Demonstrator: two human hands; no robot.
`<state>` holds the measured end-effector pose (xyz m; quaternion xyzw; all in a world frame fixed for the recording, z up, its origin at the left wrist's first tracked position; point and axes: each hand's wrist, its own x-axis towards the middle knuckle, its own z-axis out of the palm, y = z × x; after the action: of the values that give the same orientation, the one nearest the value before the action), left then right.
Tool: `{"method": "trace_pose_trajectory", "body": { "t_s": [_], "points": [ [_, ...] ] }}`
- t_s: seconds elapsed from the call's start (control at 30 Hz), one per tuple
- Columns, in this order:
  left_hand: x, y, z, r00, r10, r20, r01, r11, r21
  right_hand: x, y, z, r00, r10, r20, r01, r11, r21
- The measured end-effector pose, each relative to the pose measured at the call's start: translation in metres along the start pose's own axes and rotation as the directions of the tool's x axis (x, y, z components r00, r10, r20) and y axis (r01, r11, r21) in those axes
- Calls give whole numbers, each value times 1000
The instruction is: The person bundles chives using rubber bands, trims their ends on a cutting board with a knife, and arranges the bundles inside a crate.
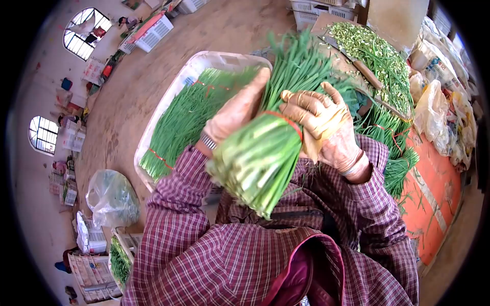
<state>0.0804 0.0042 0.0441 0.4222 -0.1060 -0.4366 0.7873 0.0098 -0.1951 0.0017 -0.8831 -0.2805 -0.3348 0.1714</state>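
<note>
A thick bunch of garlic chives (255,166) is held up in front of me, cut pale ends toward my body and green leaves pointing away. A red band (286,122) circles it. My right hand (326,125), with torn glove pieces on its fingers, is closed on the bunch at the band. My left hand (239,112), blurred, lies along the bunch's left side; its fingers are mostly hidden. A white crate (145,148) to the left holds more banded chives (184,115).
On the right, a knife (365,71) lies by chopped trimmings (362,43) on a board. Loose chives (400,171) hang over an orange surface (434,199) next to plastic bags (434,112). A clear bag (112,199) sits on the floor at left; white crates (153,33) stand further back.
</note>
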Motion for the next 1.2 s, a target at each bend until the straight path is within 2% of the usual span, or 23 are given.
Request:
{"method": "trace_pose_trajectory", "body": {
  "t_s": [0.03, 0.07, 0.1, 0.13, 0.17, 0.2, 0.23, 0.27, 0.3, 0.37, 0.47, 0.6, 0.67, 0.77, 0.8, 0.83, 0.87, 0.9, 0.93, 1.0, 1.07, 1.13, 1.2],
  "points": [
    [-11, 11, -11, 991, -105, -87, 107, 994, 25, 6, -1, -4, 995, 42, -85, -39, 998, 39],
    [1, 2, -41, 979, -58, 198, 99, 975, -201, 12, 0, -5, 988, 69, -135, -65, 997, 36],
    [13, -7, -71, 885, -7, 466, 210, 899, -384, 18, 2, -10, 977, 128, -169, -107, 986, 127],
    [5, -6, -61, 959, 45, 280, -7, 991, -135, 22, 4, -13, 963, 187, -195, -143, 965, 221],
    [-9, -8, -49, 980, 167, 109, -183, 970, 163, 25, 6, -7, 948, 249, -197, -197, 948, 252],
    [-25, -10, -35, 940, 340, -20, -292, 835, 466, 29, 7, -3, 922, 267, -280, -193, 944, 267],
    [-40, -9, -23, 839, 538, -85, -314, 605, 732, 37, 5, -4, 902, 317, -292, -218, 920, 326],
    [-51, -7, -12, 686, 723, -76, -233, 318, 919, 45, 1, -5, 882, 363, -299, -235, 891, 389],
    [-46, -14, 7, 638, 760, -124, -354, 433, 829, 53, -4, -5, 882, 367, -296, -233, 885, 402],
    [-19, -30, 4, 629, 777, -18, -663, 549, 510, 69, -15, -3, 898, 309, -315, -187, 913, 362],
    [0, -34, -3, 521, 833, -186, -776, 554, 303, 80, -40, 7, 921, 309, -236, -252, 937, 243],
    [7, -34, -1, 521, 801, -295, -813, 571, 115, 68, -42, 14, 956, 193, -222, -153, 970, 187],
    [3, -21, -10, 703, 687, -185, -696, 717, 17, 50, -51, 7, 972, 169, -161, -141, 975, 174],
    [3, -12, -20, 731, 676, -91, -681, 732, -21, -3, -58, -2, 971, 205, 121, -224, 959, 176],
    [0, -13, -25, 764, 629, -144, -643, 759, -103, -23, -61, -5, 957, 196, 213, -232, 960, 160],
    [-3, -12, -38, 769, 621, -155, -635, 770, -63, -49, -59, -3, 940, 188, 285, -251, 946, 206],
    [-6, -13, -49, 775, 610, -167, -622, 783, -25, -83, -48, 3, 921, 82, 382, -218, 919, 328],
    [-10, -14, -50, 780, 589, -211, -602, 798, 0, -94, -40, -11, 791, 47, 610, -298, 901, 317],
    [-9, -16, -51, 784, 585, -209, -598, 801, -1, -105, -31, -25, 606, 9, 795, -363, 893, 267],
    [-9, -19, -49, 820, 558, -125, -571, 812, -122, -94, -11, -50, 798, -86, 597, -197, 898, 393],
    [-7, -25, -48, 842, 537, -50, -537, 826, -174, -39, -10, -89, 898, 196, 394, -378, 801, 464],
    [-3, -35, -45, 864, 492, 105, -452, 851, -268, 6, -11, -110, 871, 393, 294, -491, 688, 535],
    [-5, -40, -32, 880, 467, 80, -436, 864, -254, 38, -11, -107, 867, 481, 131, -471, 703, 534]
  ]
}}
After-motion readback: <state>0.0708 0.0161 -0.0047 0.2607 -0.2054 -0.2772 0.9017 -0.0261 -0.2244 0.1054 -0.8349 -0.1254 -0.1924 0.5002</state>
